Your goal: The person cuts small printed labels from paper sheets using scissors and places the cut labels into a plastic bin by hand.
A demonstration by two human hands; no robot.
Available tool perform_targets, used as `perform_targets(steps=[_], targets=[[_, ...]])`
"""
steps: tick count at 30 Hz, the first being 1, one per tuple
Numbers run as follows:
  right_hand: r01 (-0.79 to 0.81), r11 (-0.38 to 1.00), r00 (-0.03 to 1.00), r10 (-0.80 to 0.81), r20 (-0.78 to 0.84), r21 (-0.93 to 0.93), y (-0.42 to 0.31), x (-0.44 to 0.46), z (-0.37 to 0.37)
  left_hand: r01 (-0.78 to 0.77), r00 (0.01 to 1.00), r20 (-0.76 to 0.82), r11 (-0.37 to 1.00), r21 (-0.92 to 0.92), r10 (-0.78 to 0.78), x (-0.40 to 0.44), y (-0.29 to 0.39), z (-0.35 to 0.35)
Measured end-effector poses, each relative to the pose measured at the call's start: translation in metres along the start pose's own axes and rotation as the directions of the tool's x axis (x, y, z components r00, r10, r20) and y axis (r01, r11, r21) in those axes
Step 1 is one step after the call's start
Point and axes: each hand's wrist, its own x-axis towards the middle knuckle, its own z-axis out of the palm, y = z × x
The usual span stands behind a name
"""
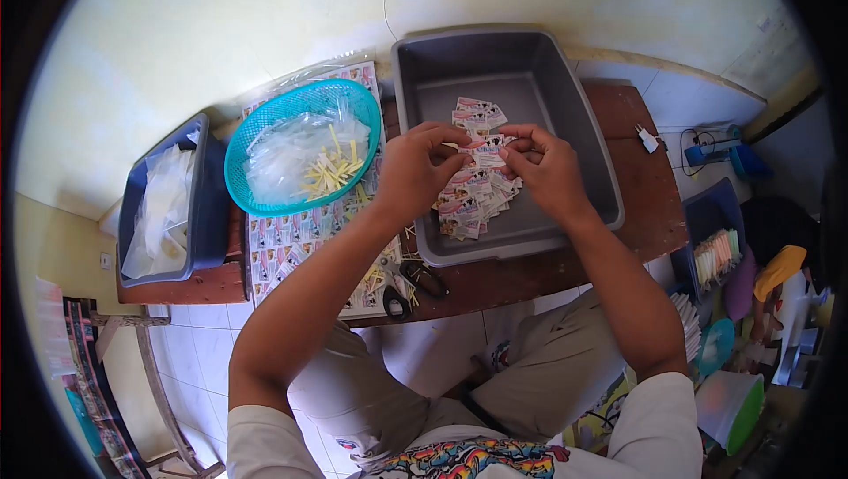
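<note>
Between my two hands is a small printed paper label (486, 152), pinched at its left edge by my left hand (420, 170) and at its right edge by my right hand (549, 172). Both hands are closed at the fingertips, above a grey plastic tub (539, 214). Under them in the tub lies a loose pile of similar printed labels (468, 205), overlapping at various angles. Black-handled scissors (397, 302) rest at the table's front edge, left of the tub, among paper scraps.
A turquoise basket (233, 161) holds clear plastic bags and yellow paper strips, over printed sheets (265, 254). Farther left stands a dark blue bin (208, 223) with plastic inside. A white charger (647, 139) sits on the brown table (636, 205). Another person's yellow sleeve (779, 269) shows at right.
</note>
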Motion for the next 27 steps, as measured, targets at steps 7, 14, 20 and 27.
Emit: perform_targets(steps=[7,14,20,27], targets=[[-0.014,1.000,1.000,0.014,0.026,-0.007,-0.002,0.001,-0.005,-0.124,0.990,0.091,0.983,0.138,0.112,0.001,0.004,0.000],[-0.018,1.000,0.999,0.018,0.030,-0.001,0.001,0.000,-0.005,-0.252,0.968,0.085,0.918,0.307,0.237,-0.005,-0.005,0.003],[0.038,0.981,0.999,-0.037,0.013,-0.191,0.001,-0.002,-0.008,-0.343,0.936,0.079,0.842,0.417,0.343,-0.004,-0.009,0.003],[0.034,0.980,0.999,-0.031,0.016,-0.197,0.006,-0.004,-0.010,-0.377,0.920,0.087,0.807,0.454,0.381,-0.004,-0.013,0.007]])
